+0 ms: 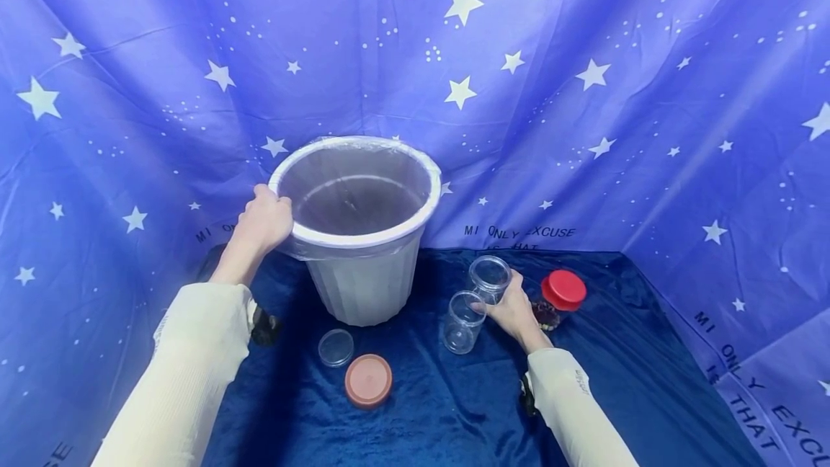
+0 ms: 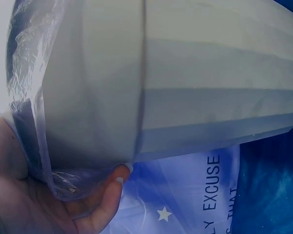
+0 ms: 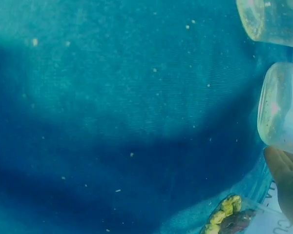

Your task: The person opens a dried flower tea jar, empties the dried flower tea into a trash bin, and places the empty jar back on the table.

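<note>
My left hand (image 1: 262,218) grips the rim of a white trash bin (image 1: 366,287) at its left side. In the left wrist view, the fingers curl under the rim, over a clear plastic liner (image 2: 31,63) folded outside it. My right hand (image 1: 516,310) holds a clear plastic jar (image 1: 491,276) without a lid; in the right wrist view this jar (image 3: 278,109) shows near the right edge. A second clear open jar (image 1: 462,334) stands just in front and left of it, with my thumb overlapping its rim in the head view.
Behind my right hand is a red-lidded jar (image 1: 564,290) with dark and yellowish pieces (image 3: 227,214) inside. A clear lid (image 1: 336,348) and an orange-pink lid (image 1: 369,380) lie before the bin on the blue cloth (image 1: 428,424). A starry curtain (image 1: 363,42) hangs behind.
</note>
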